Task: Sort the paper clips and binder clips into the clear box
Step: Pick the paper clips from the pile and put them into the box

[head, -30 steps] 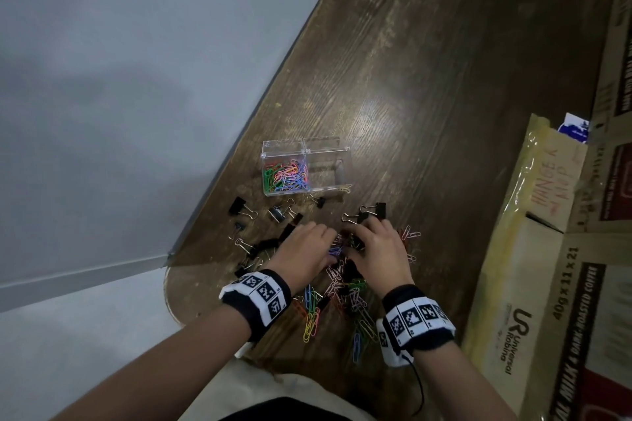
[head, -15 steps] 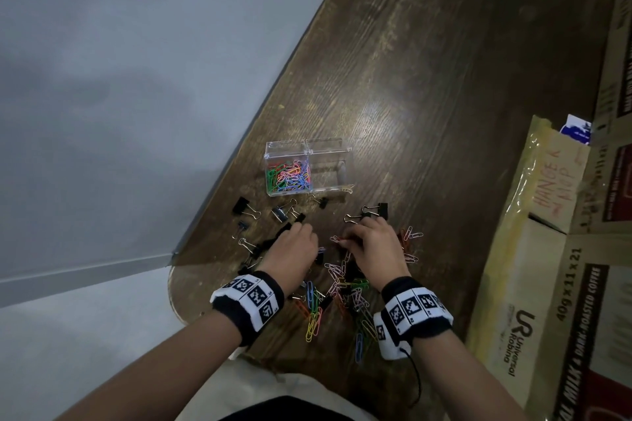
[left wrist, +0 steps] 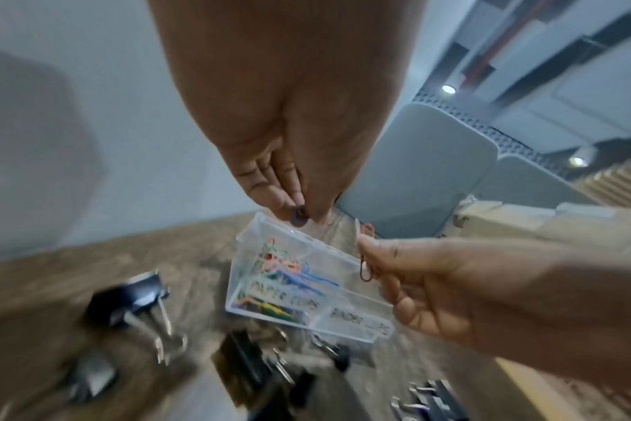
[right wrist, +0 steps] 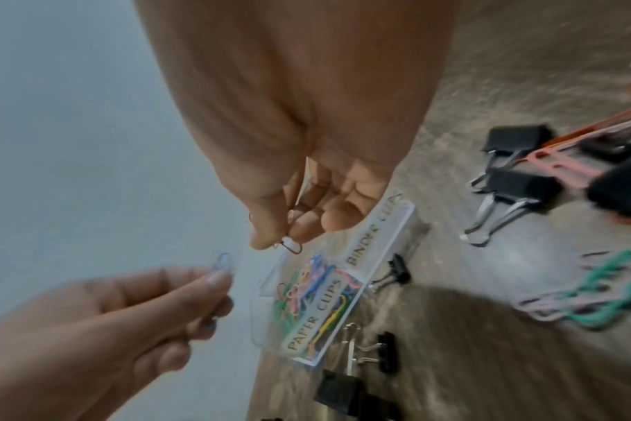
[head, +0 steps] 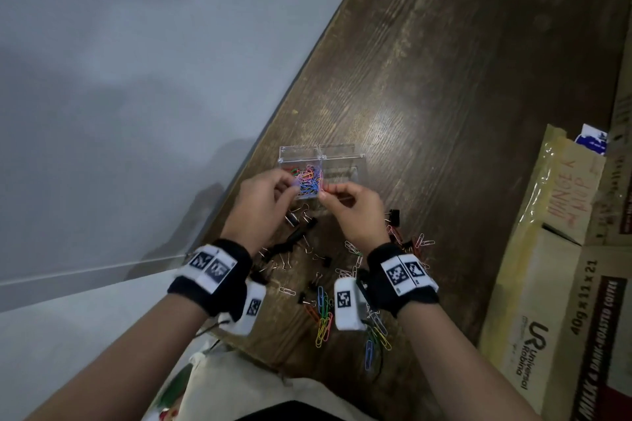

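Note:
The clear box (head: 342, 170) stands on the wooden table; its left compartment holds several coloured paper clips (head: 309, 178) and its right compartment looks empty. My left hand (head: 290, 186) hovers over the left compartment and pinches a blue paper clip (left wrist: 299, 217). My right hand (head: 325, 195) hovers beside it at the box's near edge and pinches a red paper clip (right wrist: 291, 246). Loose coloured paper clips (head: 323, 318) and black binder clips (head: 297, 235) lie scattered on the table under my wrists. The box's labels (right wrist: 315, 322) read PAPER CLIPS and BINDER CLIPS.
Cardboard cartons (head: 547, 267) stand along the right side of the table. The table's left edge (head: 273, 120) runs diagonally close to the box, with grey floor beyond. More binder clips (right wrist: 516, 182) lie to the right of the box.
Both hands have left the pile of clips, risen and moved forward to the box. Each now pinches a paper clip above it.

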Motion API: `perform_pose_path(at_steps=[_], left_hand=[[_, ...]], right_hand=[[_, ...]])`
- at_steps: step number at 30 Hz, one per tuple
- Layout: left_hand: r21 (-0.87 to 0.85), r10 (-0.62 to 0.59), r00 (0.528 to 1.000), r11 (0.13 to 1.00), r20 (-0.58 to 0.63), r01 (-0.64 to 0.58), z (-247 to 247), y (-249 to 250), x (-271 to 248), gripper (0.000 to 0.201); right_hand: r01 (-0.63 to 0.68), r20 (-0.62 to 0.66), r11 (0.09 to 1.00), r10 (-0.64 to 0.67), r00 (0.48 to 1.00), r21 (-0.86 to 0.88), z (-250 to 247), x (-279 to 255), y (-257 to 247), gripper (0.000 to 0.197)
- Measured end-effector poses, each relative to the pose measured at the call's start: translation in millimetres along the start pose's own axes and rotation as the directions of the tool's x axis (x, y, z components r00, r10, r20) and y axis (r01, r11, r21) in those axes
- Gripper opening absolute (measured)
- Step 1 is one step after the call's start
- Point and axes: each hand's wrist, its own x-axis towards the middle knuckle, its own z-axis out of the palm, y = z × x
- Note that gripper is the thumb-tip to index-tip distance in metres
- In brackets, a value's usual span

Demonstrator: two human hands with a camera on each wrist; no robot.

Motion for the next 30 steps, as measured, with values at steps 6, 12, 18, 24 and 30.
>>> perform_pose_path(at_steps=[6, 12, 18, 24, 30], left_hand=[[0.094, -0.006, 1.000, 0.996, -0.014, 0.007, 0, -3, 18, 0.016], [0.210, 0.059, 0.998, 0.976, 0.032, -0.065, -2, -19, -29, 0.011], [0.301, 0.137, 0.906, 0.914, 0.401, -0.271, 15, -46, -74, 0.017], [0.374, 0.180, 0.862, 0.845, 0.474, -0.382, 22, -57, -99, 0.019], [0.464, 0.112, 0.867, 0.807, 0.486, -0.365, 34, -61, -127, 0.026]], right_hand=[[0.051, -0.066, 0.990, -0.060, 0.996, -0.129, 23, 22, -25, 0.017], [0.062, -0.115, 0.987, -0.079, 0.990, -0.145, 4, 4, -9, 0.017], [0.029, -0.051, 0.970, -0.042, 0.998, -0.241, -46, -55, 33, 0.014], [0.136, 0.286, 0.823, 0.034, 0.958, -0.552, -60, -111, 60, 0.025], [0.258, 0.368, 0.713, -0.001, 0.930, -0.652, -40, -134, 84, 0.042]])
